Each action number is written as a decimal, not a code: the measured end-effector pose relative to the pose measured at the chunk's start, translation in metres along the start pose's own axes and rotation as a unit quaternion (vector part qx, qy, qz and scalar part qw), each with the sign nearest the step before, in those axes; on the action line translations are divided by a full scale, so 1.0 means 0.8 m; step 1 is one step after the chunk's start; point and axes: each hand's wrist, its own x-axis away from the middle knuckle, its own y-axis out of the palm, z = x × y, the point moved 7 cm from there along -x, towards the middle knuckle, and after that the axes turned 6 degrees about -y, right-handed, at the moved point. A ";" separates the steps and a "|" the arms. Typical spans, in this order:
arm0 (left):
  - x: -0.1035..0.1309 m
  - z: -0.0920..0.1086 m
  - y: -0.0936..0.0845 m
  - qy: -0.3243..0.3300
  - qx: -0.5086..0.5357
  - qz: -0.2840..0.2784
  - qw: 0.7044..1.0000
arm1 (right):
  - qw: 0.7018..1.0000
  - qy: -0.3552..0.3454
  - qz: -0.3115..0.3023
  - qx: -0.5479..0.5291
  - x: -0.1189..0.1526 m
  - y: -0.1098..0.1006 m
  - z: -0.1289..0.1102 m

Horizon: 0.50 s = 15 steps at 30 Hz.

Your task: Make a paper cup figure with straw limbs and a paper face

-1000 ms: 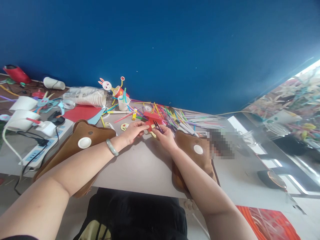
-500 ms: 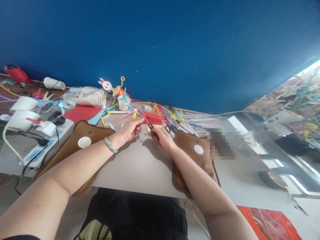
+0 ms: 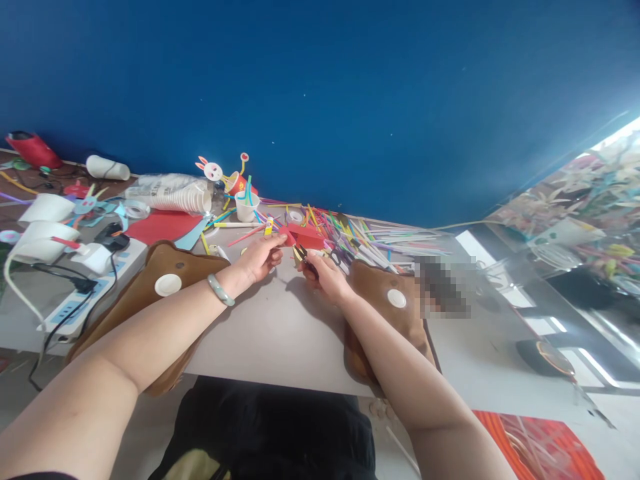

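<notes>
My left hand (image 3: 262, 259), with a bracelet on the wrist, pinches a small piece of red paper (image 3: 287, 236) between thumb and fingers. My right hand (image 3: 324, 273) is wrapped round dark-handled pliers (image 3: 301, 255), whose jaws stand a little apart beside the red paper. Just behind the pliers lies a folded red piece (image 3: 307, 235). A pair of scissors (image 3: 337, 259) shows partly beyond my right hand. Whether the jaws touch the paper is too small to tell.
Brown cushions (image 3: 193, 267) (image 3: 385, 313) lie under my forearms. Colourful straws (image 3: 350, 233) spread along the wall. A white cup (image 3: 247, 208) with straws, stacked paper cups (image 3: 180, 197), red paper (image 3: 163, 227) and a power strip (image 3: 95, 287) are at the left.
The pliers' jaws have opened and turned slightly, showing more plainly. Both hands stay in nearly the same place.
</notes>
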 end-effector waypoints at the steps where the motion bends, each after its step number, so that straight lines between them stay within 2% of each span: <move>1: 0.000 0.000 0.000 0.002 0.000 0.002 1.000 | 1.000 -0.001 -0.001 0.002 0.000 0.000 -0.001; 7: -0.002 -0.001 0.000 0.006 -0.008 -0.013 1.000 | 1.000 -0.002 -0.002 0.013 0.000 0.001 -0.002; 15: 0.001 0.000 0.001 0.003 -0.008 0.005 1.000 | 1.000 0.001 -0.004 0.012 -0.001 0.001 0.000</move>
